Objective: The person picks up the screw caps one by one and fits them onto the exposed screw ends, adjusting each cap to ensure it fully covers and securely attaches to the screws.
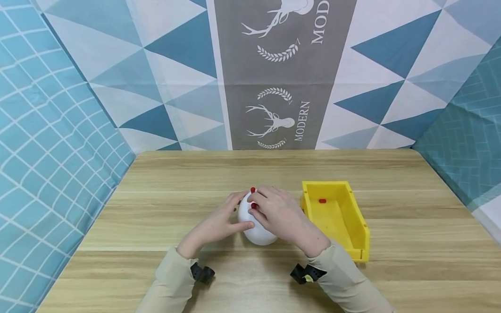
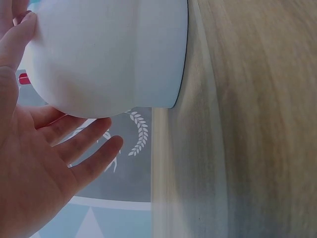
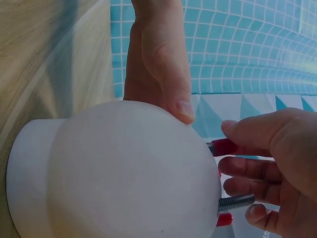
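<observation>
A white dome-shaped object [image 1: 260, 234] with a flat base stands on the table between both hands. Threaded metal studs stick out of its top; one stud [image 3: 237, 202] is bare at its end. My left hand [image 1: 220, 222] holds the dome's left side, thumb on the near face and fingers [image 2: 91, 136] spread along the far side. With thumb and forefinger, my right hand [image 1: 281, 211] pinches a red cap [image 3: 226, 147] at the end of a stud. Another red cap [image 1: 253, 190] shows at the far side of the top. The fingers partly cover the dome's top.
To the right of the dome, a yellow bin [image 1: 361, 221] stands on the wooden table [image 1: 408, 243], with one small red cap [image 1: 322, 201] in it. Patterned cloth [image 1: 177, 61] hangs behind the table and along its sides.
</observation>
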Demonstrator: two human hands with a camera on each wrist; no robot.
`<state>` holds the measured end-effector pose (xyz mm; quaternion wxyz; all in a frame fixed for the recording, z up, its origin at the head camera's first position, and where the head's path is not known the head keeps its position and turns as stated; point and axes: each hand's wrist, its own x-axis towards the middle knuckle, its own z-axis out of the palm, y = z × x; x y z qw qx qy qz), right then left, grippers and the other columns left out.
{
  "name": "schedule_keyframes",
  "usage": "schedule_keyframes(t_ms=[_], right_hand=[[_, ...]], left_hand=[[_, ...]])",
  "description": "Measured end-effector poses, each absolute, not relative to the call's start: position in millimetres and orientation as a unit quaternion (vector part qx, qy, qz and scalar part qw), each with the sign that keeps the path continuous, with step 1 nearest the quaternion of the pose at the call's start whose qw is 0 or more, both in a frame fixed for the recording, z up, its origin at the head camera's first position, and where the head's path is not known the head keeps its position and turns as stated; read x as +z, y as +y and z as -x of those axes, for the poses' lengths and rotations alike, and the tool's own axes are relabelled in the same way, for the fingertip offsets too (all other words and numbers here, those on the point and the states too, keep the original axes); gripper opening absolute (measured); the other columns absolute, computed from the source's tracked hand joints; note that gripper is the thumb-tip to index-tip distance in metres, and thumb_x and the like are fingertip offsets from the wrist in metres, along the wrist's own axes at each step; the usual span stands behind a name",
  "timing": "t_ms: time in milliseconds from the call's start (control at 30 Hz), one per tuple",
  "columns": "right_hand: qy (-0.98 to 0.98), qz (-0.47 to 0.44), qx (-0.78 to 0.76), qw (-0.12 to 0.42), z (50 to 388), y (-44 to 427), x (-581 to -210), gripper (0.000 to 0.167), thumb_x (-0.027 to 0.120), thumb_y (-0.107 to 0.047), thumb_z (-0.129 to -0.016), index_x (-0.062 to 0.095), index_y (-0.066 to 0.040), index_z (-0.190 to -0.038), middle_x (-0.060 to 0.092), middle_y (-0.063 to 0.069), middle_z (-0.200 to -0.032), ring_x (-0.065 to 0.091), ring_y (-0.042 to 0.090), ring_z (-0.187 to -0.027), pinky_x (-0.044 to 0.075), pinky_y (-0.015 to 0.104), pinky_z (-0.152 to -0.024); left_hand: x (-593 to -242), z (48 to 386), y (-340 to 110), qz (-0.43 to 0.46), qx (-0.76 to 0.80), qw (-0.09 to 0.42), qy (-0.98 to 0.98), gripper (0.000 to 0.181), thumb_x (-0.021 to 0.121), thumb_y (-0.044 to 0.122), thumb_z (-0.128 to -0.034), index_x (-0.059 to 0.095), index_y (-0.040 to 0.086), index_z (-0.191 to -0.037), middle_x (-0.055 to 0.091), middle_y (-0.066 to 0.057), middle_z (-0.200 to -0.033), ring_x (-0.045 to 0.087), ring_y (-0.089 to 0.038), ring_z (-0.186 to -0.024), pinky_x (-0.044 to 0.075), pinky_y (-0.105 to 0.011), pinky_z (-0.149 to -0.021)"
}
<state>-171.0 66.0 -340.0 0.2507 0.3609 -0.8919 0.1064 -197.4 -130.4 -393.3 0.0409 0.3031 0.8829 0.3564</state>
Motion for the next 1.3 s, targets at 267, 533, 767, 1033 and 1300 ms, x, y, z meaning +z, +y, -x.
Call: schedule_keyframes(t_ms=[267, 533, 767, 1033, 1300], right_hand=[[-0.891, -0.344, 0.135, 0.262, 171, 76, -337, 0.019, 0.063, -0.028, -0.085, 0.064, -0.014, -0.097, 0.06, -0.002, -0.089, 0.057, 0.014, -0.079, 0.049, 0.029, -0.073], [-0.888, -0.318, 0.171, 0.284, 176, 95, -336, 0.016, 0.065, -0.025, -0.083, 0.066, -0.012, -0.094, 0.062, 0.0, -0.088, 0.058, 0.018, -0.078, 0.049, 0.032, -0.071], [-0.898, -0.29, 0.171, 0.284, 181, 116, -334, 0.008, 0.064, -0.016, -0.084, 0.067, -0.011, -0.089, 0.064, 0.0, -0.083, 0.056, 0.014, -0.068, 0.048, 0.031, -0.067], [-0.926, -0.227, 0.181, 0.243, 186, 138, -329, 0.009, 0.061, -0.014, -0.086, 0.067, -0.009, -0.091, 0.063, 0.002, -0.084, 0.052, 0.015, -0.062, 0.043, 0.025, -0.055], [-0.942, -0.186, 0.192, 0.202, 192, 157, -328, 0.012, 0.058, -0.012, -0.087, 0.066, -0.008, -0.094, 0.062, 0.003, -0.084, 0.052, 0.016, -0.064, 0.045, 0.028, -0.057]], left_hand=[[-393, 198, -130, -0.293, 0.357, 0.054, 0.885, 0.083, 0.059, 0.058, -0.0778, 0.024, 0.022, -0.144, 0.033, 0.002, -0.141, 0.036, -0.018, -0.128, 0.036, -0.045, -0.101], [-394, 198, -130, -0.288, 0.351, 0.056, 0.889, 0.084, 0.06, 0.058, -0.0774, 0.024, 0.02, -0.144, 0.034, 0.001, -0.14, 0.037, -0.019, -0.127, 0.037, -0.044, -0.1], [-392, 198, -128, -0.284, 0.346, 0.051, 0.893, 0.086, 0.061, 0.056, -0.0772, 0.024, 0.018, -0.144, 0.033, -0.003, -0.142, 0.035, -0.023, -0.129, 0.036, -0.048, -0.1], [-392, 197, -128, -0.284, 0.344, 0.053, 0.894, 0.086, 0.062, 0.056, -0.0771, 0.023, 0.02, -0.144, 0.033, -0.003, -0.142, 0.035, -0.022, -0.129, 0.035, -0.047, -0.102], [-393, 198, -128, -0.286, 0.349, 0.055, 0.891, 0.086, 0.061, 0.056, -0.0774, 0.023, 0.019, -0.145, 0.032, -0.003, -0.142, 0.034, -0.023, -0.13, 0.035, -0.047, -0.101]])
